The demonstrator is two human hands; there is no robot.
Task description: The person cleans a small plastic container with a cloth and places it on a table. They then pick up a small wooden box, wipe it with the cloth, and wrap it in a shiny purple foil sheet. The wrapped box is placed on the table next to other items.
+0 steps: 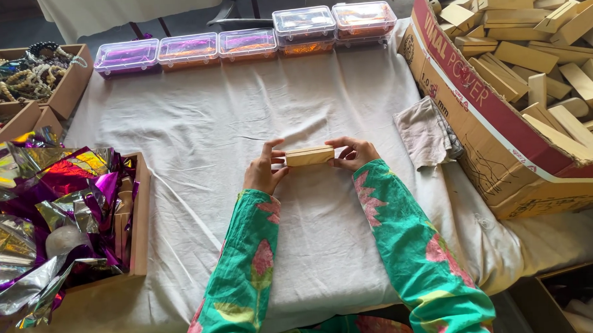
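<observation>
Two hands grip one wooden block over the table's middle: my left hand pinches its left end, right hand its right. I judge it best kept level, grip at the ends. Farther: foil tray at left edge, block carton right, lidded boxes along the far edge.
</observation>
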